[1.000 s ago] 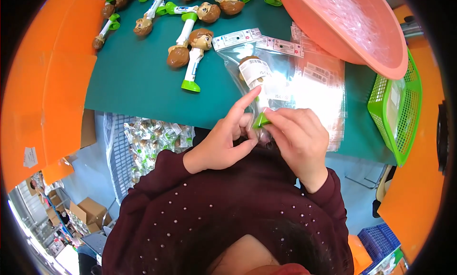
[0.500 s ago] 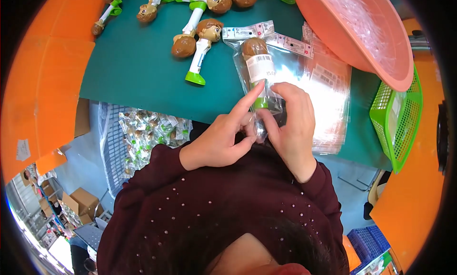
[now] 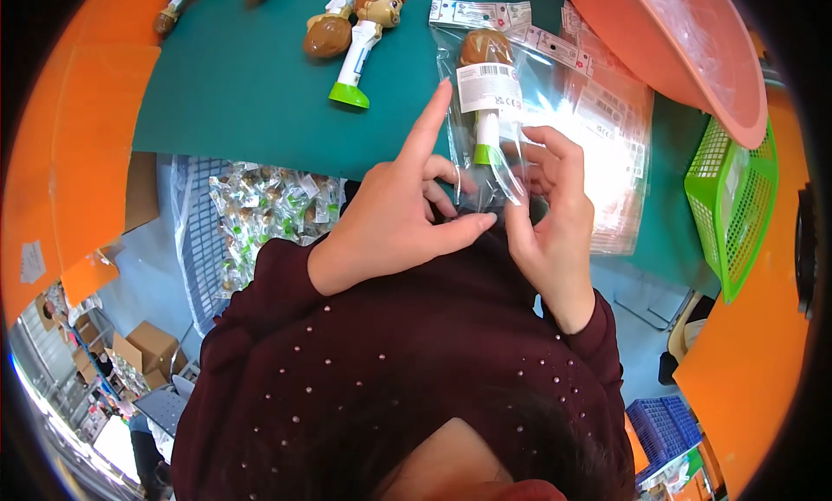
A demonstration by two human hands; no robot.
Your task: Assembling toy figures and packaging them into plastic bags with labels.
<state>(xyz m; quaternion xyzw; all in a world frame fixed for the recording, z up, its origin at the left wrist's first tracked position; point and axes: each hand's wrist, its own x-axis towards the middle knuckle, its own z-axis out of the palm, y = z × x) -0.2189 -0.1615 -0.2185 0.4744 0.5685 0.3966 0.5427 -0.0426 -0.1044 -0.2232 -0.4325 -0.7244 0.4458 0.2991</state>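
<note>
Right hand [image 3: 559, 219] had come off the toy figure [image 3: 487, 126].
The toy figure lay wholly inside the clear bag [image 3: 462, 150], half-curled left hand [image 3: 390, 215] opposite; whether either hand pinched the bag couldn't be told.

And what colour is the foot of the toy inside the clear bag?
The toy's foot is bright green; it shows best in the head view.

We see the pink basin [image 3: 650, 46] cut off by the top edge, the bagged figure's [image 3: 488, 130] face hidden behind a white label [image 3: 487, 87] whose finer print is too small to read, and the blue crate [image 3: 196, 241] partly hidden beneath the worktop [image 3: 251, 111].
</note>
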